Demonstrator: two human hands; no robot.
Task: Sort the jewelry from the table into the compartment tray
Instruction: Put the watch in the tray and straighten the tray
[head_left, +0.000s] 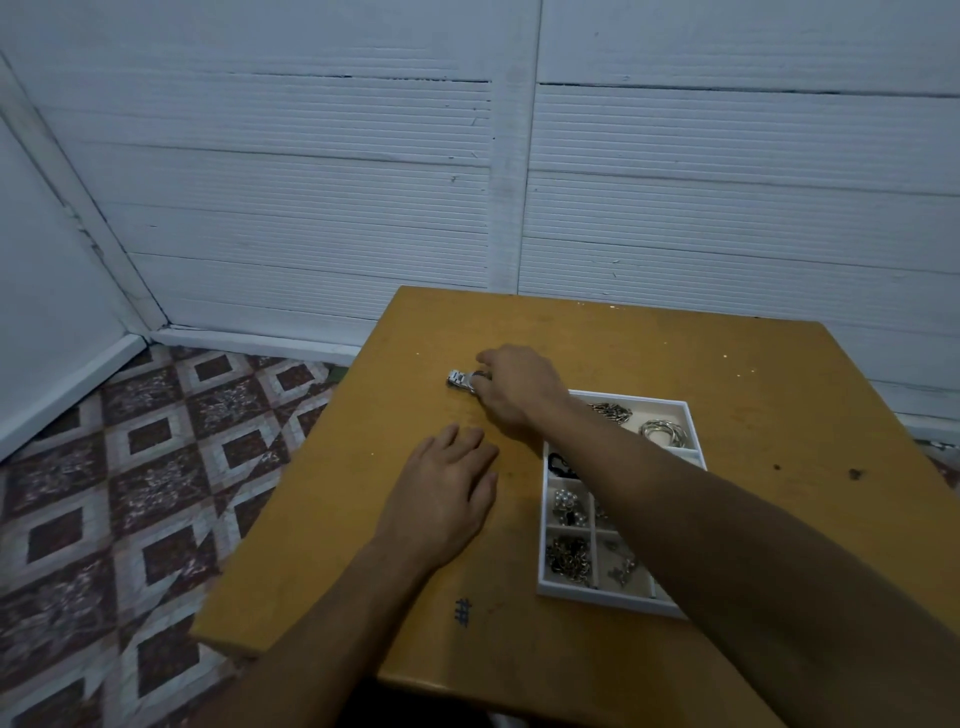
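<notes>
On the orange-brown wooden table (675, 358), beside the part-filled white compartment tray (546, 588), the left hand (441, 493) lies flat and relaxed, apparently bracing, while the right hand (514, 389) reaches out, pinching a silver metal-link bracelet (460, 379) on the tabletop.

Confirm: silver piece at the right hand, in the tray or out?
Out. The silver piece lies on the table, past the far left corner of the tray; the right hand grips it.
</notes>
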